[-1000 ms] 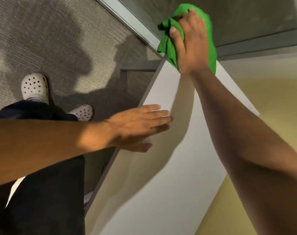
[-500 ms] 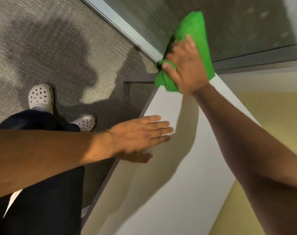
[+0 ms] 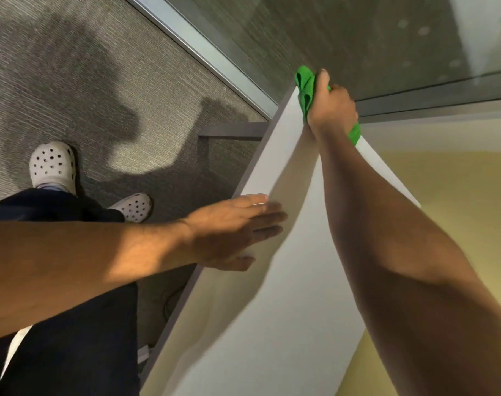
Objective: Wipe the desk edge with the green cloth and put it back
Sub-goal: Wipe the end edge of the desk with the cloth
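Note:
The white desk (image 3: 272, 324) runs from the bottom of the head view up to a far corner near a glass wall. My right hand (image 3: 330, 108) is at that far corner, shut on the bunched green cloth (image 3: 305, 87), which it presses against the desk's end. Most of the cloth is hidden under the hand; a small tip shows below the wrist. My left hand (image 3: 232, 230) lies flat, fingers together, on the desk's left edge, holding nothing.
Grey carpet (image 3: 86, 81) lies left of the desk, with my two white clogs (image 3: 53, 164) on it. A glass partition with a metal frame (image 3: 203, 50) runs diagonally behind the desk. A yellow surface (image 3: 449, 201) lies to the right.
My right hand has pulled the cloth in from the spread-out position and bunched it at the desk's far corner. The left hand has stayed flat on the edge.

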